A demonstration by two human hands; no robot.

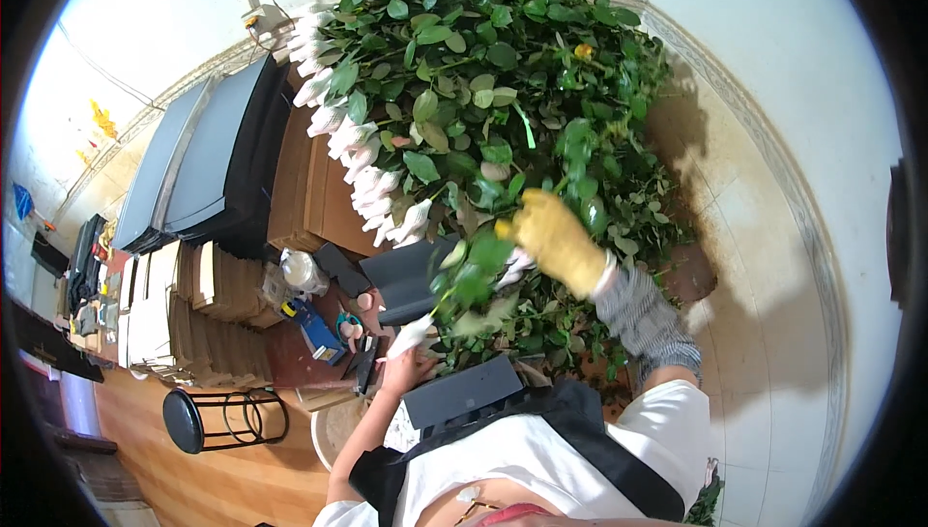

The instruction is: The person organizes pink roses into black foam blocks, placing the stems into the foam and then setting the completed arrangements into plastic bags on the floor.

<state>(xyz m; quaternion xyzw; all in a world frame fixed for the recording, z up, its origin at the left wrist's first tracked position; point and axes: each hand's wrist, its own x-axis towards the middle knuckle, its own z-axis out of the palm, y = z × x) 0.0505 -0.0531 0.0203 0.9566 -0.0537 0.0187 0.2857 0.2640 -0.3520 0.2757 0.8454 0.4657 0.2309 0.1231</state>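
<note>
Curled fingers are seen on the yellow-gloved right hand [559,242], which appears to be closed around a leafy stem [474,271], though the fingertips are partly lost in blur. At the stem's lower-left end, a white-sleeved flower head [414,334] is shown directly above the bare left hand [404,372]; whether it is pinched there or merely touched cannot be told from the head view. The stem is thus stretched between the two hands, in front of a large heap of leafy stems [503,53] whose own white sleeves [348,135] are lined up along the left edge.

For good handling, the stem is best steadied just beneath the head, so that no pull is passed to the bloom. Gloved fingers should be kept snug rather than crushing, and thorns, if there are any, are better met by the glove than by bare skin. Neighbouring leaves should be kept from being snagged, and the sleeve should be left straight.

By the right arm, a grey knitted sleeve [643,319] is worn; the forearm is angled up and leftward from the lower right, with the gloved hand held out over the leaves. The left forearm is slanted up and rightward from the lower edge, its hand being set low, beside a dark box-like panel [464,392].
</note>
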